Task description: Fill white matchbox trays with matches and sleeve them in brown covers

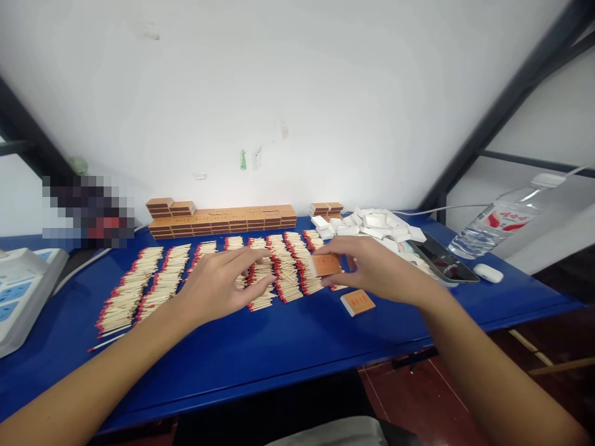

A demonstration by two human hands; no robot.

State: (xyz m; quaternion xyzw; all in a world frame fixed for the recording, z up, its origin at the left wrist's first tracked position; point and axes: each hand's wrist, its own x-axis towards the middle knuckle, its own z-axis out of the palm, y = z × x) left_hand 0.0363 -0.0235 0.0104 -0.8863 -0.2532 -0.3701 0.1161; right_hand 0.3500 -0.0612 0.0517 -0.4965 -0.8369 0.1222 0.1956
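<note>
Between the thumb and fingers of my right hand [372,266] is an orange matchbox [327,265], held above the right-hand rows of matches. My left hand [223,279] hovers over the middle rows, thumb and fingers apart, with nothing in it. Red-tipped matches [286,266] lie in several slanting rows on the blue table [260,347]. Another orange matchbox [357,302] lies flat just below my right hand. One loose match [109,342] sits at the near end of the leftmost row.
Stacked matchboxes [223,220] line the wall, with a smaller stack [326,209] to their right. White box trays [376,222] are heaped beside it. Farther right are a phone [444,257], a white earphone case [488,272] and a tilted water bottle [502,217]. A power strip [28,285] is at left.
</note>
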